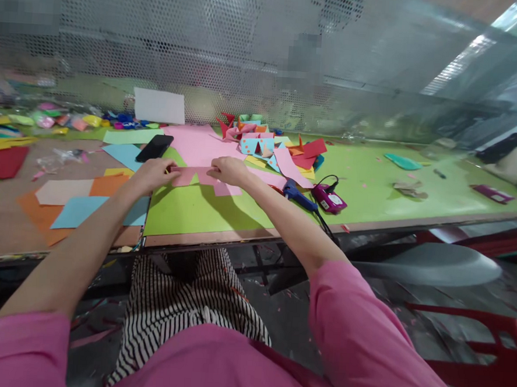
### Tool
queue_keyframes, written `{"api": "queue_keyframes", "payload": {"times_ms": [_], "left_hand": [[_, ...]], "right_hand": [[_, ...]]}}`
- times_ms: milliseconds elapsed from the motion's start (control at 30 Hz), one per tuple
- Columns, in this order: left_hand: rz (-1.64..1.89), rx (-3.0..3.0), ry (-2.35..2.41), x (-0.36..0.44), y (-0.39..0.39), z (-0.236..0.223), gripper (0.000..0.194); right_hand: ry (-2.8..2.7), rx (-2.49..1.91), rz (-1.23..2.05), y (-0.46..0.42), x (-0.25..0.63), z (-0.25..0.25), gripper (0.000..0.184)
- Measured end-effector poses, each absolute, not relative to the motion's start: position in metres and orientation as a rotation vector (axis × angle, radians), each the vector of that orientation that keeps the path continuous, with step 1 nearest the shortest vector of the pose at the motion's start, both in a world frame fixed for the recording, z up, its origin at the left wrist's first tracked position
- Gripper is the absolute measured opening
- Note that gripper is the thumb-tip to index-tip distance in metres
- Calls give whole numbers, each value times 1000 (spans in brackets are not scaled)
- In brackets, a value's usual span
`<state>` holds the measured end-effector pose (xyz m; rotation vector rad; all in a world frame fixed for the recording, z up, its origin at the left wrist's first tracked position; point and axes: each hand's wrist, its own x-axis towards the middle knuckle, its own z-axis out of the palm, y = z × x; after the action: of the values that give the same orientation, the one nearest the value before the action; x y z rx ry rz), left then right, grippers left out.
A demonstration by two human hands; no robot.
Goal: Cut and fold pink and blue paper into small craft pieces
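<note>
A pink paper strip (pixel 185 176) with a triangular notch in its lower edge stretches between my two hands above the green sheet. My left hand (pixel 153 174) pinches its left end. At the other end, my right hand (pixel 230 171) has its fingers closed on the strip. Another pink paper piece (pixel 228 190) shows just below my right hand. Behind the strip lies a large pink sheet (pixel 195 143). A black phone (pixel 155 148) rests on coloured paper just beyond my left hand.
To the right lie a blue glue gun (pixel 300 195) with a cord and a purple box (pixel 329 199). Folded paper pieces (pixel 257 138) are heaped at the back. Coloured sheets (pixel 80 209) cover the left side. A mesh panel (pixel 205 56) stands behind; a red chair (pixel 485 359) is lower right.
</note>
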<state>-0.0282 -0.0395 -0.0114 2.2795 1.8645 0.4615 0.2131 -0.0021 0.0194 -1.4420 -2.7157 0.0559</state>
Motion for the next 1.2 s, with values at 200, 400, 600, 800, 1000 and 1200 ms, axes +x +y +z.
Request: {"api": "queue_keyframes", "payload": {"times_ms": [200, 400, 600, 800, 1000, 1200], "left_hand": [[597, 2187, 1794, -31, -34, -13, 64], [688, 2091, 1855, -45, -43, -11, 62], [534, 1943, 1773, -53, -43, -21, 67], [548, 1869, 1688, -45, -41, -19, 55], [599, 2034, 1664, -41, -43, -13, 41], [740, 1930, 1824, -41, -53, -7, 32]], "right_hand": [[-2714, -1362, 213, 13, 218, 17, 48], [-2486, -1323, 307, 12, 248, 30, 40], [-2289, -1364, 246, 9, 295, 51, 32], [-2458, -1333, 447, 14, 290, 34, 40], [-2805, -887, 734, 14, 243, 24, 39], [-2812, -1188, 422, 19, 226, 26, 20]]}}
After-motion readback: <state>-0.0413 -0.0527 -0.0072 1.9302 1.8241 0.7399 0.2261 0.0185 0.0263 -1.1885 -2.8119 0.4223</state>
